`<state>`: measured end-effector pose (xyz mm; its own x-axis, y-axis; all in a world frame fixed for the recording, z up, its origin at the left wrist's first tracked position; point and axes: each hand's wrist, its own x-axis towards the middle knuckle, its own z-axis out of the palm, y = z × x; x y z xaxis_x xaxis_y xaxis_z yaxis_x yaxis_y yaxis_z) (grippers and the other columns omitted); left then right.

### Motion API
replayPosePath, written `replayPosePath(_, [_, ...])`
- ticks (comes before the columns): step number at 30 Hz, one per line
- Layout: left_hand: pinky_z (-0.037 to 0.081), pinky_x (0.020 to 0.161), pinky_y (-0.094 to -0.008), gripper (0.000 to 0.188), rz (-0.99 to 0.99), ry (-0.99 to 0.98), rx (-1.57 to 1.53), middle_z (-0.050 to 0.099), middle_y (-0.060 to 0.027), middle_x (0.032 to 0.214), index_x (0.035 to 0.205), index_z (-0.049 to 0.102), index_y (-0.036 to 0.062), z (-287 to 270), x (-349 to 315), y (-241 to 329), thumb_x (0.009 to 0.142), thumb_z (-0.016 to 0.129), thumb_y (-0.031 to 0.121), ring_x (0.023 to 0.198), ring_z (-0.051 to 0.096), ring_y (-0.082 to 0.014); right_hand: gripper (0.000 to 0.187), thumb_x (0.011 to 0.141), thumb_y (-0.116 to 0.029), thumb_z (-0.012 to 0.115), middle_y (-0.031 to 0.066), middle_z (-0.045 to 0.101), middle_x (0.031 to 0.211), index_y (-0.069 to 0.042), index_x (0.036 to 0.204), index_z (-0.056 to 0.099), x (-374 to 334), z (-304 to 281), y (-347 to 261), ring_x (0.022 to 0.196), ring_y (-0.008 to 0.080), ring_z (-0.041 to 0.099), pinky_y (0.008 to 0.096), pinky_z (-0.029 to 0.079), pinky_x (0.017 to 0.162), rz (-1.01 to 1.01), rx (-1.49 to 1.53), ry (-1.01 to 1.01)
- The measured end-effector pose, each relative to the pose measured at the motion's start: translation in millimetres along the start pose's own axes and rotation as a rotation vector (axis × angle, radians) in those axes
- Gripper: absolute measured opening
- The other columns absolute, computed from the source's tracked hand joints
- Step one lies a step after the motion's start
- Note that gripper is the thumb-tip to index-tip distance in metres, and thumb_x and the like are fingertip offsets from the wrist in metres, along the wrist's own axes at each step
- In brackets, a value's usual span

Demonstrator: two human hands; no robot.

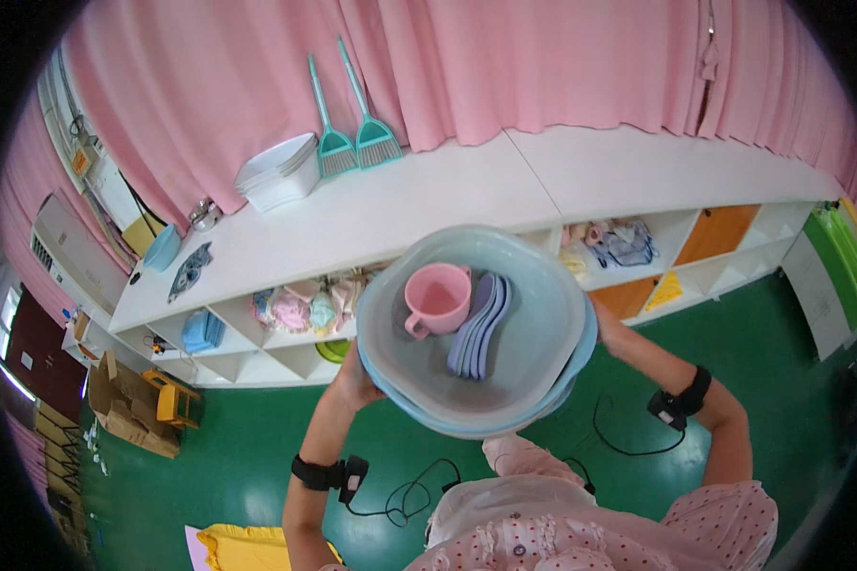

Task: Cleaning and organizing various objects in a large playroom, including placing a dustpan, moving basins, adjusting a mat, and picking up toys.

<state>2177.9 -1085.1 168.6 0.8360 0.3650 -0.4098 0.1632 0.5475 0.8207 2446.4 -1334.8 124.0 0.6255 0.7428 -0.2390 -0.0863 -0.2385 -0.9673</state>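
Note:
A stack of plastic basins is held up in front of me: a grey basin [533, 371] nested in light blue ones [588, 352]. Inside the top one are a pink two-handled cup [438, 297] and, leaning beside it, several nested lavender pieces [478, 328], long, curved and narrow-waisted. My left hand [356, 381] grips the stack's left side. The opposite side rests in my right hand [607, 322]. Most fingers of both hands are hidden behind and below the basins.
A long white shelf unit [428, 195] with cloth items in its cubbies stands ahead. On its top are white bins [284, 173], two teal brushes [376, 143] and a blue bowl [162, 249]. Left on the green floor are a cardboard box [129, 404] and a small yellow chair [173, 400].

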Motion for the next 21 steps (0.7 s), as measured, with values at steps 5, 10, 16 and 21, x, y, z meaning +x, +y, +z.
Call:
replayPosePath(5, [0.038,0.084,-0.0431,0.070,-0.058,0.050,0.131,0.047,-0.0107,0.114,0.121,0.036,0.0113,-35,130,98,0.078,0.016,0.063,0.101,0.047,-0.0280,0.046,0.081,-0.044,0.028,0.0088,0.058,0.081,-0.008,0.101,0.049,134,-18,-80,0.060,0.0176,0.057,0.0255,0.047,0.049,0.010,-0.216,0.014])
replayPosePath(10, [0.035,0.087,-0.0449,0.071,-0.137,0.244,0.140,0.045,-0.0122,0.116,0.120,0.039,0.0102,-66,262,178,0.076,0.022,0.063,0.104,0.044,-0.0293,0.048,0.082,-0.044,0.024,0.0089,0.056,0.085,-0.009,0.105,0.047,271,-8,-106,0.070,0.0180,0.057,0.0310,0.049,0.059,0.102,0.027,0.069])
replayPosePath(16, [0.032,0.090,-0.0485,0.074,0.094,-0.103,0.007,0.038,-0.0124,0.125,0.124,0.034,0.0117,-112,376,233,0.073,0.026,0.065,0.113,0.038,-0.0291,0.050,0.083,-0.043,0.015,0.0104,0.053,0.088,-0.011,0.113,0.041,379,-2,-144,0.076,0.0197,0.055,0.0396,0.046,0.072,0.143,-0.015,0.026])
replayPosePath(21, [0.032,0.088,-0.0482,0.071,0.158,0.002,-0.013,0.038,-0.0101,0.124,0.123,0.034,0.0128,-120,455,273,0.075,0.024,0.064,0.114,0.035,-0.0298,0.049,0.082,-0.041,0.019,0.0120,0.051,0.096,-0.011,0.118,0.034,470,-5,-141,0.088,0.0258,0.050,0.0446,0.039,0.080,0.002,0.264,0.009])
